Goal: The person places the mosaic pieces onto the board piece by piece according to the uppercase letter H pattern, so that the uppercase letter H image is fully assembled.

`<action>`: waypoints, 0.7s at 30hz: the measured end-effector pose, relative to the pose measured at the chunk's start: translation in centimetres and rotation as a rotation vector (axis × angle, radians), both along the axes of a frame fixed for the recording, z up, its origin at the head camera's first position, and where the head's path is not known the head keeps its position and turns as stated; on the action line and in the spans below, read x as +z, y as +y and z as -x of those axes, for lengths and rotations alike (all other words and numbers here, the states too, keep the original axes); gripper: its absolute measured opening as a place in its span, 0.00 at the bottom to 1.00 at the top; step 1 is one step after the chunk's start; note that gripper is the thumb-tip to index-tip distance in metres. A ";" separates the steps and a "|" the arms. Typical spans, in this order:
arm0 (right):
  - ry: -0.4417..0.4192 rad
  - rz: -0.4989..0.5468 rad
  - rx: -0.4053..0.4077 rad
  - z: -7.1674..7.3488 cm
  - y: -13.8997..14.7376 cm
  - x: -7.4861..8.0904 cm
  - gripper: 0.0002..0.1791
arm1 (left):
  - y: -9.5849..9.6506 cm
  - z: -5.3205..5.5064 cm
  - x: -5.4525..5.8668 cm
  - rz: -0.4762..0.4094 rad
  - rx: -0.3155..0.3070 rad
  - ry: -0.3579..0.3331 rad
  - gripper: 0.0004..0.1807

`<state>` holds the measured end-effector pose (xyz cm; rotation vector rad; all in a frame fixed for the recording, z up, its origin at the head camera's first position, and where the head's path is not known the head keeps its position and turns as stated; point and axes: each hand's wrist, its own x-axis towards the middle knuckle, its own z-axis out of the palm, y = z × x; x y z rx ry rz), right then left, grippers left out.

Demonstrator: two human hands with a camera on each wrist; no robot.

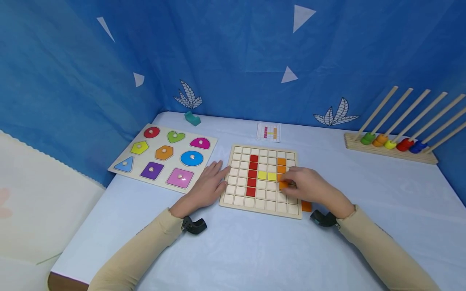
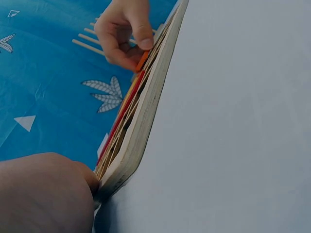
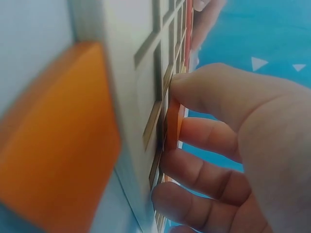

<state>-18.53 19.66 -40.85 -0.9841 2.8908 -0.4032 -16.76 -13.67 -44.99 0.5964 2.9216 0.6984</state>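
Note:
A wooden grid board (image 1: 238,200) lies in the middle of the table. It holds a column of red tiles (image 1: 252,173), two yellow tiles (image 1: 262,175) and a column of orange tiles (image 1: 281,161). At the lower end of the orange column, my right hand (image 1: 308,186) pinches an orange square tile (image 3: 173,125) between thumb and fingers, tilted against the board in the right wrist view. My left hand (image 1: 207,185) rests at the board's left edge with fingers extended. Beside the board's lower right corner, partly behind my right wrist, lies a loose orange tile (image 1: 306,206).
A small printed card (image 1: 268,132) with a coloured grid pattern lies behind the board. To the left is a shape puzzle board (image 1: 145,171) with knobbed pieces. A teal block (image 1: 192,118) sits at the back. Far right stands a peg rack (image 1: 393,152) with coloured rings.

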 end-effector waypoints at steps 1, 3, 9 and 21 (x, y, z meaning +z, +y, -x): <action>0.000 0.002 0.002 0.0 0.0 0.0 0.16 | 0.0 0.0 0.0 0.001 -0.001 0.000 0.31; 0.000 0.006 0.002 0.0 -0.1 -0.1 0.16 | 0.0 0.0 0.0 0.004 -0.002 0.000 0.31; -0.004 0.008 -0.003 0.0 -0.2 -0.2 0.16 | -0.1 0.1 -0.1 0.002 -0.006 0.005 0.31; -0.020 0.018 -0.003 0.0 -0.2 -0.2 0.16 | -0.1 0.1 -0.2 0.000 -0.007 0.007 0.31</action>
